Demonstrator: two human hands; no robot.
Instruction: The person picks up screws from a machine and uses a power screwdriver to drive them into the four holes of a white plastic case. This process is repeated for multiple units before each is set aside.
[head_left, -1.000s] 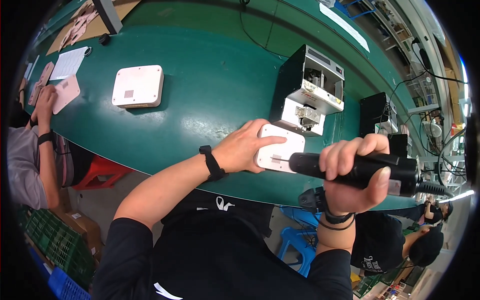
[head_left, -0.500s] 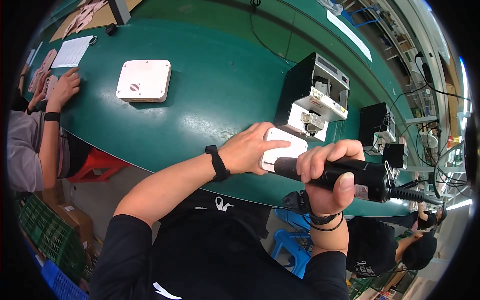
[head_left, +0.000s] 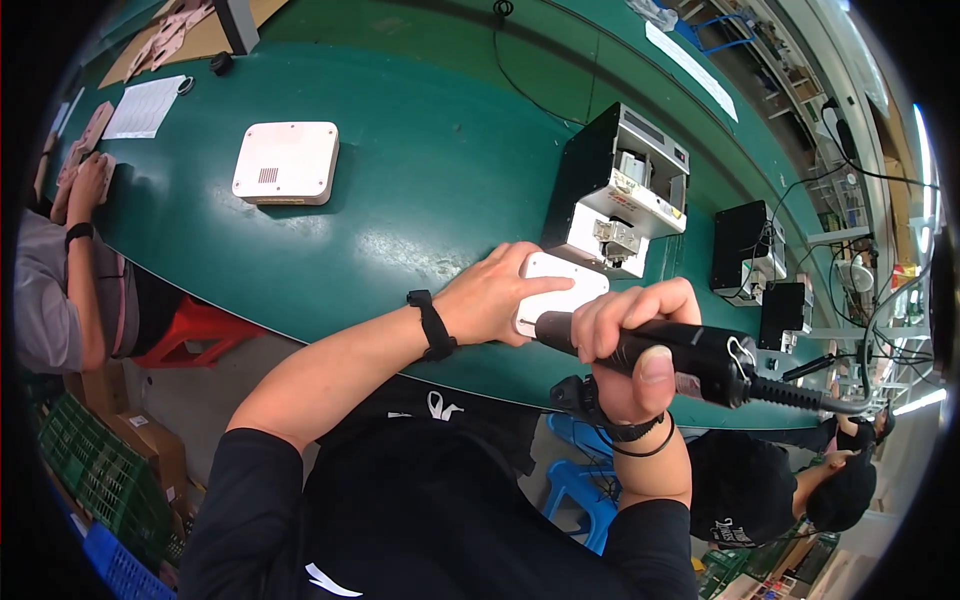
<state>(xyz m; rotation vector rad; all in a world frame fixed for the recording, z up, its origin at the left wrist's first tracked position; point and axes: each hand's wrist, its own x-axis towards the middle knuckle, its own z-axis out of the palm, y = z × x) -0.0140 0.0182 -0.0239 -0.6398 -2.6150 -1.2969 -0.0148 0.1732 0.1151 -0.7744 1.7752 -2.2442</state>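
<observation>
My left hand [head_left: 486,300] grips a small white plastic box [head_left: 591,283] on the green table. Its index finger lies across the top, and the other fingers are around the near-left side. In my right hand [head_left: 612,318] is a black electric screwdriver [head_left: 703,362], held almost level with its cord trailing right. The screwdriver's front end points at the box's near-left corner. Whether the bit sits in a screw is too small to tell. A second white box [head_left: 287,160], with corner screws and a slotted vent, lies farther left.
A black-and-silver machine [head_left: 620,190] stands just beyond my hands, with more such machines [head_left: 748,255] to the right. A co-worker's hand [head_left: 88,185] works at the left edge by a paper sheet [head_left: 145,107]. The green tabletop [head_left: 420,150] runs between.
My right hand and the screwdriver have shifted slightly left. My left hand stays on the box. The co-worker's hand at left has drawn back toward the pieces there.
</observation>
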